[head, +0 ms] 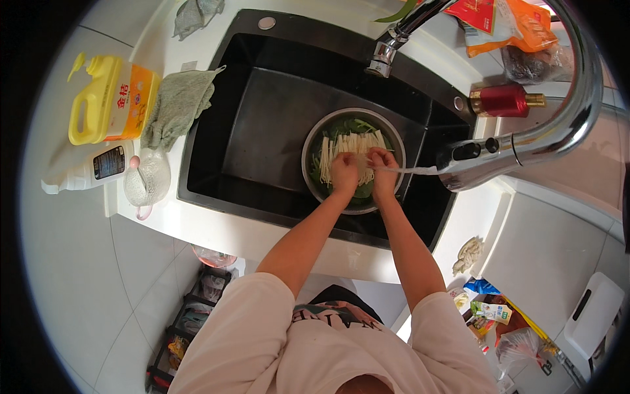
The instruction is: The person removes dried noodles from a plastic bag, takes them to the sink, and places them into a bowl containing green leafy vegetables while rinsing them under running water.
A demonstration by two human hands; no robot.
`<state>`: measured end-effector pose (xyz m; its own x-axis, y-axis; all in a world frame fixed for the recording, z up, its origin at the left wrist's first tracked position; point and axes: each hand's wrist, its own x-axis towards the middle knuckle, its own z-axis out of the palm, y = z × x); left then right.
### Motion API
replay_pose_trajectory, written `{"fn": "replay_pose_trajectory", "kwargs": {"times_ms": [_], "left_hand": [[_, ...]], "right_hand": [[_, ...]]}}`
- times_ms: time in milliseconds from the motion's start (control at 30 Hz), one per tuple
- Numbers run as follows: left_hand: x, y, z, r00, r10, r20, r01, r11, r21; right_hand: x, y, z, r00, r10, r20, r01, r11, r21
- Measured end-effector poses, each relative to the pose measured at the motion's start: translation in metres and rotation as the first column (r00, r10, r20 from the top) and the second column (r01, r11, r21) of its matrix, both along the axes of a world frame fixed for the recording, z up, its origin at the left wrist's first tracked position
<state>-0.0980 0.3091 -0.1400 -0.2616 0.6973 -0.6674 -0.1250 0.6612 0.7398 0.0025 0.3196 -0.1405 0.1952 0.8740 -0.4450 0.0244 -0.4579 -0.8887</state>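
A round metal bowl [309, 184] stands in the black sink [261, 128], towards its right side. Green leaves [355, 124] and a layer of enoki mushrooms [344, 144] fill it. Both hands are over the bowl, close together. My left hand [344, 172] has its fingers curled round something pale, probably enoki stems. My right hand [383, 165] pinches at the same pale clump, partly hidden by the fingers. From the faucet's spray head [462, 165] a stream of water [413, 170] reaches my right hand.
Left of the sink are a grey-green cloth [182, 106], a yellow pump jug [98, 103], a white bottle [93, 167] and a glass cup [147, 180]. A red bottle [502, 100] stands on the right. The chrome faucet [581, 98] arches over the sink's right side.
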Motion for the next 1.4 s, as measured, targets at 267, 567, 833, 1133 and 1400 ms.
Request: {"fn": "replay_pose_trajectory", "kwargs": {"times_ms": [267, 567, 833, 1133, 1400], "left_hand": [[-0.012, -0.004, -0.022, 0.764, -0.441, -0.470, 0.424, 0.893, -0.148], [-0.031, 0.001, -0.016, 0.035, -0.819, -0.573, 0.889, 0.288, -0.357], [-0.025, 0.004, -0.022, -0.118, -0.853, -0.508, 0.837, 0.191, -0.514], [-0.029, 0.009, -0.022, 0.171, -0.852, -0.494, 0.880, 0.358, -0.313], [-0.064, 0.004, 0.010, 0.423, -0.744, -0.517, 0.817, 0.560, -0.136]], "right_hand": [[-0.005, 0.010, -0.051, 0.819, 0.223, 0.529, -0.268, 0.963, 0.010], [-0.015, -0.014, -0.049, 0.353, 0.466, 0.811, -0.529, 0.815, -0.238], [-0.010, -0.012, -0.061, 0.201, 0.499, 0.843, -0.591, 0.748, -0.302], [0.000, 0.004, -0.048, 0.416, 0.611, 0.673, -0.630, 0.728, -0.271], [0.068, -0.006, 0.013, 0.798, 0.294, 0.526, -0.217, 0.955, -0.204]]}}
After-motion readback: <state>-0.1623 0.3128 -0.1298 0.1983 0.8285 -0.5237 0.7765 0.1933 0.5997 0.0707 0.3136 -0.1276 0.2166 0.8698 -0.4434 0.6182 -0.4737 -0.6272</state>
